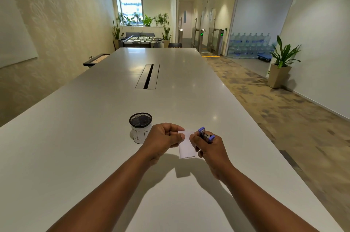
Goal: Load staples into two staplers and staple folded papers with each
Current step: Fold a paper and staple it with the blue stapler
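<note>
A small folded white paper (186,144) is held above the white table (94,137). My left hand (162,140) pinches its upper left corner between thumb and fingers. My right hand (208,148) grips a small blue stapler (205,134) at the paper's upper right edge, with the stapler's jaws around that edge. Only one stapler is in view. No loose staples can be seen.
A black mesh cup (140,127) wrapped in white paper with drawn lines stands just left of my left hand. A cable slot (148,77) lies in the table's middle. The table's right edge drops to a carpeted floor.
</note>
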A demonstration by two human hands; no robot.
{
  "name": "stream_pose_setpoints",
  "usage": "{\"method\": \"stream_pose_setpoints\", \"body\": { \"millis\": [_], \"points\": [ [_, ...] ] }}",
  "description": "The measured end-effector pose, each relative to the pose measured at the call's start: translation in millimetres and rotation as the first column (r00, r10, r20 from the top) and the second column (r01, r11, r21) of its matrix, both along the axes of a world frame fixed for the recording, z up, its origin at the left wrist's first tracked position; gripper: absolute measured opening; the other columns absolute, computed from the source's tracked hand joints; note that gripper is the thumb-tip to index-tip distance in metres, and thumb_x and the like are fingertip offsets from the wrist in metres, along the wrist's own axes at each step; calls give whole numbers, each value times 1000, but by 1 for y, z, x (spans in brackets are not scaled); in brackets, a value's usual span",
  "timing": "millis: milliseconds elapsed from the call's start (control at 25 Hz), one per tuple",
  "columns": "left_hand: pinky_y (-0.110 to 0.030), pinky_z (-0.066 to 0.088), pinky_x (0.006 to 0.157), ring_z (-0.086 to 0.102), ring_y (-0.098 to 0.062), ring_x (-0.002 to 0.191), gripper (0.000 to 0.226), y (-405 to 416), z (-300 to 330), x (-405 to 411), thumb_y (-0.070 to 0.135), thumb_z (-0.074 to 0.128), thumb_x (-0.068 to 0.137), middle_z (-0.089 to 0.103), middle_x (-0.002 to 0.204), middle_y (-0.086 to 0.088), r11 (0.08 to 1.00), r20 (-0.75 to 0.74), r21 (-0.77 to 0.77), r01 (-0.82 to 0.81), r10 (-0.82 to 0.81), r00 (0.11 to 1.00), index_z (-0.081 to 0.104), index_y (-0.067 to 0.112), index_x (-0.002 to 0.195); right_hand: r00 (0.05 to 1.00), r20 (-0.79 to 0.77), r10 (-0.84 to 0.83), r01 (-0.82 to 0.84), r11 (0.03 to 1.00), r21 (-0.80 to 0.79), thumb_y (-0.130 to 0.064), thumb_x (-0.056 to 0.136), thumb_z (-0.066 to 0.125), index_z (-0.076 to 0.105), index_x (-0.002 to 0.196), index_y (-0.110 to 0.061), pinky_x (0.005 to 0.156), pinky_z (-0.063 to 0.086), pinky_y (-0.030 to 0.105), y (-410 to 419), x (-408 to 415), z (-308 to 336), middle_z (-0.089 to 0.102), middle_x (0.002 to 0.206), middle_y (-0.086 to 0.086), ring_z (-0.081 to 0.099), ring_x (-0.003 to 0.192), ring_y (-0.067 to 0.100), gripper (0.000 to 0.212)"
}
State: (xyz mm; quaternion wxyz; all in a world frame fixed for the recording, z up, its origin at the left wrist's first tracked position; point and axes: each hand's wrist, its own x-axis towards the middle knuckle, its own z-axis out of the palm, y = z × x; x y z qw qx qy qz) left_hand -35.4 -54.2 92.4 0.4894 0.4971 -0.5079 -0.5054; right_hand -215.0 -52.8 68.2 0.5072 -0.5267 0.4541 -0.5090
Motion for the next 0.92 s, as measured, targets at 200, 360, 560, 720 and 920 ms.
{"method": "stream_pose_setpoints", "body": {
  "millis": [200,360,560,720,920],
  "points": [
    [-40,62,86,71,-25,87,16,-1,-4,1,3,77,84,70,100,-32,1000,-14,15,-11,11,1000,75,13,96,997,44,65,-65,998,12,-24,93,71,68,85,-13,59,38,28,6,1,3,62,67,-2,54,67,15,14],
    [-30,60,75,73,-27,88,16,-2,-6,1,3,77,84,72,102,-30,1000,20,1,-4,4,1000,75,13,97,997,64,31,-34,999,43,-28,95,68,71,79,-19,58,38,28,4,2,3,58,67,-1,47,62,14,19],
    [-39,61,84,71,-29,86,15,-2,-7,1,7,77,85,73,87,-23,999,64,17,33,-34,997,75,12,99,999,11,45,-45,999,-1,-12,94,65,66,85,-1,57,31,30,0,-1,1,55,72,8,41,66,20,14],
    [-30,59,75,71,-19,81,8,-3,-10,-4,17,69,94,77,96,-14,993,-28,118,-7,10,1000,73,11,92,999,-20,43,-44,999,-23,-14,92,64,66,84,-5,61,34,36,0,1,-2,59,73,7,43,70,23,13],
    [-30,60,72,75,-22,81,19,-3,-17,-14,25,67,96,78,88,-8,991,37,64,-117,115,993,73,7,95,999,-41,14,-15,1000,-25,-17,92,64,70,84,-12,63,38,36,0,3,-4,64,71,-2,48,67,16,11]
  ]
}}
